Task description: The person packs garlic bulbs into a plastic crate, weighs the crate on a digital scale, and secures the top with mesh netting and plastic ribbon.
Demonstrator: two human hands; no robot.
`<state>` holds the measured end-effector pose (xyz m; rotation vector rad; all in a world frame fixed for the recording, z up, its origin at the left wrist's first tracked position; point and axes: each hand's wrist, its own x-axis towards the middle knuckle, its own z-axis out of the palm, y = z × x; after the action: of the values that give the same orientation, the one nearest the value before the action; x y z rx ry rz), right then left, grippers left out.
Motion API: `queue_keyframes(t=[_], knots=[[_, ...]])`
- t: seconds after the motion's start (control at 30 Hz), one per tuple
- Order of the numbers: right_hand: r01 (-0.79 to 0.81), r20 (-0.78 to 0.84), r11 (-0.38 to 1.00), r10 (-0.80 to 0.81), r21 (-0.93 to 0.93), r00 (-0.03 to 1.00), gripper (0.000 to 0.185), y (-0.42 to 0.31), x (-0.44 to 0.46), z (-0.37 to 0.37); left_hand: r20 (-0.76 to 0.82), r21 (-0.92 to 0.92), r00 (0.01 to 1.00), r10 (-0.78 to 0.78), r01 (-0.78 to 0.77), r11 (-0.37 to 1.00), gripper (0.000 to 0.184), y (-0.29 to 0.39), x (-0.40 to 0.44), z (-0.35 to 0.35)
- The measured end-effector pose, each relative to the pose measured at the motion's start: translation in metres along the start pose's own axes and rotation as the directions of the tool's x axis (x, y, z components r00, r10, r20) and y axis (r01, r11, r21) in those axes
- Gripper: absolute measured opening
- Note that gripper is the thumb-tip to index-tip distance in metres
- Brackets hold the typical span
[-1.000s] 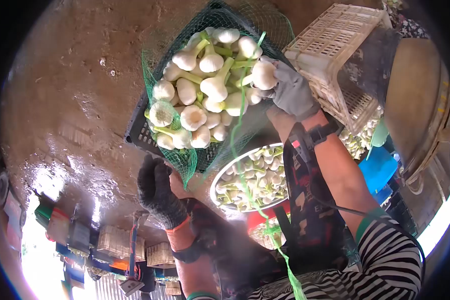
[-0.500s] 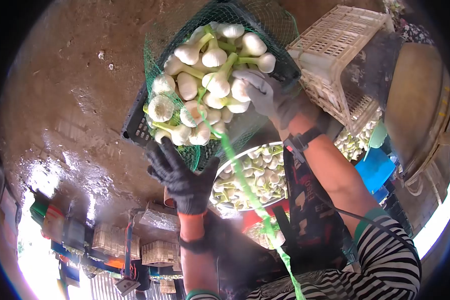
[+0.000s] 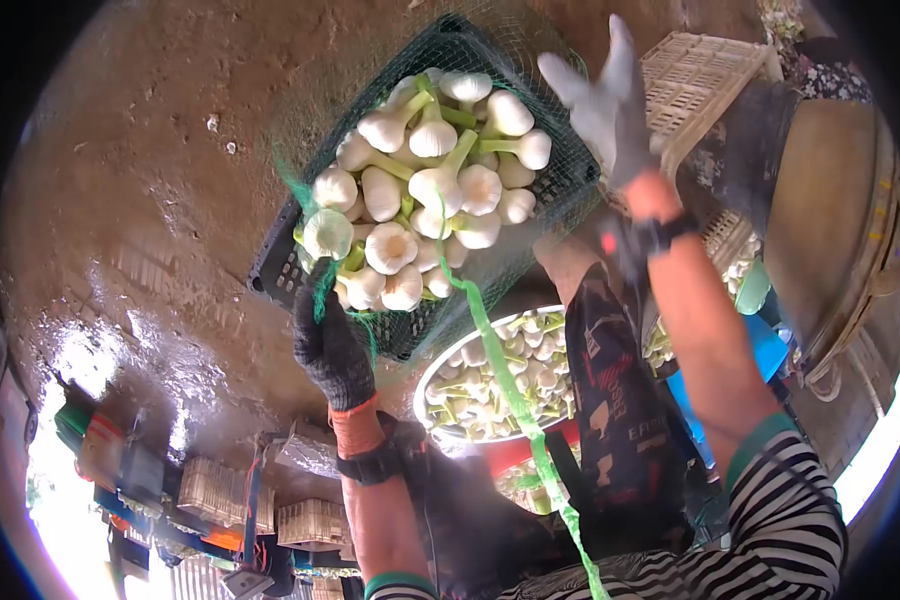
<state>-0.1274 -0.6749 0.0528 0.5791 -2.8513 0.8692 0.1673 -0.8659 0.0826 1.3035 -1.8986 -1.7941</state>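
Note:
A pile of white garlic bulbs (image 3: 433, 190) with green stems lies in a dark plastic crate (image 3: 276, 262) lined with green netting (image 3: 490, 265). My left hand (image 3: 332, 345), in a dark grey glove, is closed on a bunched edge of the net at the crate's near left corner. My right hand (image 3: 610, 110), in a light grey glove, is raised beside the crate's right edge with its fingers spread, holding nothing. A light green strap (image 3: 500, 375) runs from the garlic down toward my body.
A white-rimmed basin (image 3: 425, 400) of more garlic stands just below the crate. At right are a pale plastic crate (image 3: 705, 75), a large tan round container (image 3: 830, 210) and a blue object (image 3: 760, 345). Several crates (image 3: 215, 490) stand on the lower left, beyond the wet brown floor (image 3: 140, 230).
My right hand has left the garlic and risen to the right, opening. My left hand has gone from spread fingers to gripping the net, which is drawn back from the bulbs at left.

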Motion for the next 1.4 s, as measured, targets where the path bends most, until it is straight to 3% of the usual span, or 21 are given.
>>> queue_keyframes(t=[0.1, 0.17, 0.23, 0.27, 0.33, 0.37, 0.47, 0.53, 0.57, 0.6, 0.67, 0.7, 0.83, 0.93, 0.97, 1.03, 1.17, 1.2, 1.3, 1.33, 1.4], knots=[[-0.589, 0.642, 0.783, 0.349, 0.201, 0.683, 0.07, -0.01, 0.053, 0.015, 0.093, -0.142, 0.996, 0.014, -0.001, 0.99, 0.026, -0.003, 0.005, 0.001], [-0.614, 0.841, 0.696, 0.026, 0.373, 0.541, 0.077, -0.022, 0.065, 0.032, 0.211, 0.016, 0.976, -0.054, 0.052, 0.999, 0.028, 0.006, 0.018, 0.002], [-0.141, 0.737, 0.972, -0.046, 0.189, 0.674, 0.035, -0.037, 0.055, 0.041, 0.202, -0.28, 0.979, -0.023, 0.08, 0.957, 0.03, 0.0, 0.032, 0.006], [-0.557, 0.838, 0.701, -0.107, 0.445, 0.535, 0.024, -0.051, 0.038, 0.028, 0.236, -0.364, 0.972, -0.016, 0.104, 0.926, 0.032, 0.015, 0.033, 0.01], [-0.191, 0.695, 0.746, -0.452, 0.638, 0.559, 0.013, -0.066, -0.001, 0.006, 0.284, -0.242, 0.952, -0.109, 0.182, 0.953, 0.037, 0.042, 0.011, 0.015], [-0.049, 0.738, 0.842, -0.441, 0.537, 0.51, 0.014, -0.072, -0.02, -0.015, 0.433, 0.037, 0.901, 0.037, -0.059, 0.998, 0.039, 0.048, -0.005, 0.01], [-0.548, 0.797, 0.636, -0.186, 0.543, 0.574, 0.019, -0.051, -0.032, -0.031, 0.239, -0.197, 0.952, -0.192, 0.241, 0.95, 0.041, 0.04, -0.023, 0.017], [0.1, 0.505, 0.799, -0.465, 0.593, 0.727, 0.018, -0.049, -0.028, -0.009, 0.445, -0.032, 0.855, -0.266, 0.312, 0.95, 0.064, 0.049, 0.016, 0.024], [0.114, 0.579, 0.866, -0.417, 0.486, 0.7, 0.021, -0.06, -0.021, -0.005, 0.512, -0.309, 0.841, -0.173, 0.369, 0.877, 0.075, 0.035, 0.031, 0.042], [0.285, 0.533, 0.855, -0.498, 0.432, 0.685, 0.022, -0.072, -0.016, -0.002, 0.537, -0.383, 0.844, -0.022, 0.267, 0.885, 0.086, 0.04, 0.046, 0.058], [0.487, 0.526, 0.819, -0.57, 0.302, 0.632, 0.024, -0.086, -0.014, -0.002, 0.556, 0.014, 0.828, 0.075, -0.099, 0.995, 0.089, 0.037, 0.067, 0.076], [0.411, 0.59, 0.827, -0.562, 0.383, 0.58, 0.027, -0.093, -0.014, -0.006, 0.57, 0.181, 0.818, 0.076, -0.214, 0.96, 0.09, 0.031, 0.073, 0.086], [0.264, 0.634, 0.851, -0.517, 0.455, 0.575, 0.026, -0.083, -0.029, -0.012, 0.674, -0.03, 0.695, 0.251, -0.314, 0.949, 0.051, 0.004, 0.076, 0.12], [0.104, 0.607, 0.814, -0.504, 0.571, 0.615, 0.025, -0.068, -0.037, -0.018, 0.65, -0.191, 0.758, 0.048, 0.102, 0.976, 0.025, -0.069, 0.063, 0.14], [0.128, 0.453, 0.798, -0.457, 0.589, 0.766, 0.026, -0.066, -0.039, -0.024, 0.68, 0.204, 0.694, 0.236, -0.488, 0.849, 0.014, -0.035, 0.071, 0.127], [-0.518, 0.503, 0.594, 0.21, 0.615, 0.838, 0.034, -0.065, -0.033, -0.065, 0.579, -0.151, 0.802, -0.146, 0.281, 0.948, 0.01, -0.018, 0.06, 0.126], [-0.607, 0.468, 0.689, 0.418, 0.396, 0.779, 0.071, -0.009, -0.043, -0.112, 0.559, 0.033, 0.829, 0.01, -0.034, 0.999, 0.012, -0.024, 0.054, 0.128], [-0.466, 0.487, 0.839, 0.293, 0.281, 0.822, 0.077, 0.013, -0.067, -0.097, 0.575, -0.059, 0.815, -0.072, 0.129, 0.99, 0.013, -0.024, 0.049, 0.129], [-0.193, 0.542, 0.981, 0.179, -0.033, 0.821, 0.092, 0.005, -0.083, -0.075, 0.599, 0.057, 0.8, -0.049, 0.019, 0.998, 0.018, -0.018, 0.044, 0.126], [-0.099, 0.325, 0.988, 0.134, -0.121, 0.936, 0.077, 0.009, -0.087, -0.064, 0.584, 0.142, 0.81, 0.058, -0.172, 0.975, 0.022, -0.024, 0.045, 0.126], [-0.451, 0.414, 0.864, 0.504, -0.225, 0.758, 0.054, 0.022, -0.092, -0.058, 0.594, 0.142, 0.804, -0.031, -0.067, 0.988, 0.029, -0.011, 0.042, 0.128]])
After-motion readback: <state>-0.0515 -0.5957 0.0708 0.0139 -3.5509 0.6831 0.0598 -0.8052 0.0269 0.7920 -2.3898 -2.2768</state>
